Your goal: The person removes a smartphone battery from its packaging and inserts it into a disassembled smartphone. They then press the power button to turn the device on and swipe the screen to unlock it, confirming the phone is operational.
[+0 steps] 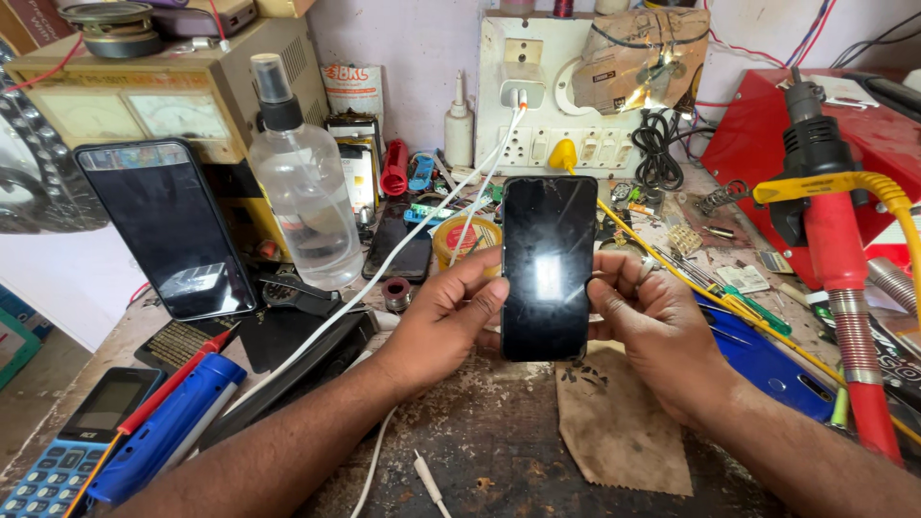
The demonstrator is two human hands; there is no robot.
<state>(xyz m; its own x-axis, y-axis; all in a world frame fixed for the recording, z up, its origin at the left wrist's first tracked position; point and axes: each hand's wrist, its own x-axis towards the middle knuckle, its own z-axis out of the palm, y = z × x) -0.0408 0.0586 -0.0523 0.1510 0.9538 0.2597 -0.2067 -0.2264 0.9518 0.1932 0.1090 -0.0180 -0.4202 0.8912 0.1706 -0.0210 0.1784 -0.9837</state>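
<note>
We inspect the black glass-fronted smartphone (549, 269), left hand (446, 321) and right hand (652, 331) pinching its edges; next calls for steady turning.

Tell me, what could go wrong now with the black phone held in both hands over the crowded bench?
1. The black glass-fronted phone is gripped only by its edges between the left hand and the right hand; it might slip onto the worn wooden bench.
2. The clear plastic spray bottle stands close by; a bumped elbow could tip it.
3. White charging cables run beside the left hand and may snag.
</note>
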